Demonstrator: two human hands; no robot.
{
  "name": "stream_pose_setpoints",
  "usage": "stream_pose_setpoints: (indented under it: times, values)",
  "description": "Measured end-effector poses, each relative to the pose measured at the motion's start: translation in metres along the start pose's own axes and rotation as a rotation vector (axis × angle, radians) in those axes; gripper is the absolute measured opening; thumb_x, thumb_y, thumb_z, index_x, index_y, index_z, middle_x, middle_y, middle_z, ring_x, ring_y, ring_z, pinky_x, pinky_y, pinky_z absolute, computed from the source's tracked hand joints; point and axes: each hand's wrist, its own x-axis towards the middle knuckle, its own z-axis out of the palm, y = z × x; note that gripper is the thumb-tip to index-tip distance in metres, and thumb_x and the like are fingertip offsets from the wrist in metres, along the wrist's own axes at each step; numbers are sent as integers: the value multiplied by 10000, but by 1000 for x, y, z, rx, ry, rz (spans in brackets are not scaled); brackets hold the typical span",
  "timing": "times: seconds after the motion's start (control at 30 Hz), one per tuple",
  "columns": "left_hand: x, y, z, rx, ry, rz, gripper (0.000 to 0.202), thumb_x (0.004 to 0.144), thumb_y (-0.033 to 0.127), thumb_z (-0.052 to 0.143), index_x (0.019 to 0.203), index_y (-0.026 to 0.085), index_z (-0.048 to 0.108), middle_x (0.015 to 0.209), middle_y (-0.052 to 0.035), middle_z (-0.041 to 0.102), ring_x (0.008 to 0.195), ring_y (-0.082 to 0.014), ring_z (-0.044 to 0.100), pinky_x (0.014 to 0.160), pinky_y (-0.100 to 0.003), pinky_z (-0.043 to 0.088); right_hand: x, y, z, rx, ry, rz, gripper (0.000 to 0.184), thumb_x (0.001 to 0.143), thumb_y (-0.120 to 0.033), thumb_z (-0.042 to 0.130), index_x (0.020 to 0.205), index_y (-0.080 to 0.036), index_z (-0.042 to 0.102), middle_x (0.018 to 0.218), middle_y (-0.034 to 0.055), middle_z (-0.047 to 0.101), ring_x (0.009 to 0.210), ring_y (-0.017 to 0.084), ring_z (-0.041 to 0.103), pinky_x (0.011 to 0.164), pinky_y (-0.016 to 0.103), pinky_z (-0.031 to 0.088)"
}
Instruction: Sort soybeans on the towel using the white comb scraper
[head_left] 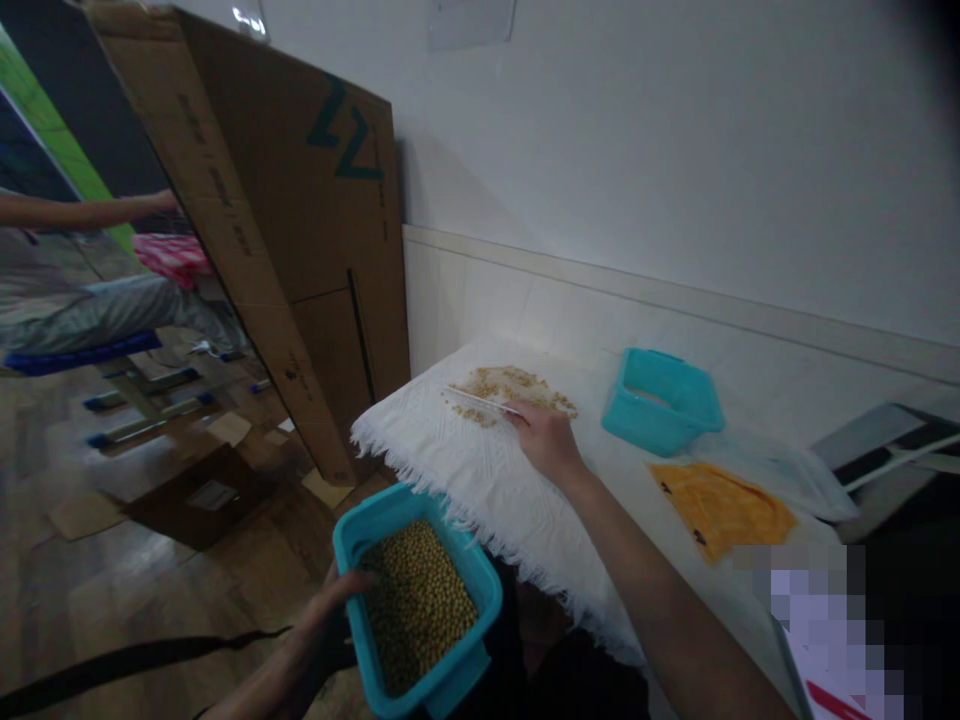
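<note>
My left hand grips the left rim of a turquoise plastic basket, its thumb over the edge. Many round yellow soybeans fill the lower part of this basket, which is held below the table's fringed edge. Over the tabletop, my right hand is closed on a thin white strip; its exact kind cannot be made out. The strip lies among loose tan bits and beans scattered on a white fringed cloth.
A second turquoise basket stands on the table, beside a crumpled orange cloth and a clear plastic bag. A tall cardboard box rises at the table's left. Farther left, another person's arm reaches out above a blue-topped stool.
</note>
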Motion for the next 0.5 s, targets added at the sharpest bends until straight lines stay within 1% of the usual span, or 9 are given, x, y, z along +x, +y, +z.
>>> stream_pose_setpoints:
  times: [0.1,0.17,0.27,0.37,0.43,0.5]
  values:
    - [-9,3,0,37,16,30,1129,775,602,891,1763,300,434,1492,-181,827,1350,-503,788,1039,-597,655,-1,-2,-1,-1,-28,-3,287,1131,-179,664,1284,-254,894,1142,92,930,1074,274,873,942,313,609]
    - [-10,2,0,54,6,33,1135,766,586,881,1760,297,417,1464,-180,833,1330,-508,792,999,-589,660,-1,-3,-2,14,-28,-12,274,1142,-195,662,1282,-246,892,1153,96,928,1090,271,873,947,308,610]
    - [-3,-2,1,26,-24,61,1144,700,511,899,1722,293,435,1428,-163,836,1311,-507,796,924,-548,676,-1,-3,-4,11,-20,1,296,1152,-187,652,1339,-232,877,1143,105,928,1090,271,876,957,314,613]
    - [7,-9,5,-9,-4,53,1136,674,451,892,1701,308,428,1375,-155,836,1247,-507,816,857,-544,683,-2,-1,-5,-9,-20,14,302,1144,-170,661,1344,-241,875,1132,98,929,1083,267,876,951,310,611]
    - [11,-12,7,-13,29,25,1133,687,434,885,1713,343,413,1353,-139,835,1205,-493,830,872,-558,684,-2,0,-6,-12,-20,6,279,1138,-181,676,1315,-245,882,1130,93,929,1090,266,874,947,304,610]
    - [11,-12,10,-10,38,1,1134,692,433,901,1720,360,428,1338,-128,843,1190,-483,836,925,-570,682,-2,1,-7,-6,-12,-4,272,1140,-185,669,1294,-240,886,1132,95,929,1094,267,873,950,302,609]
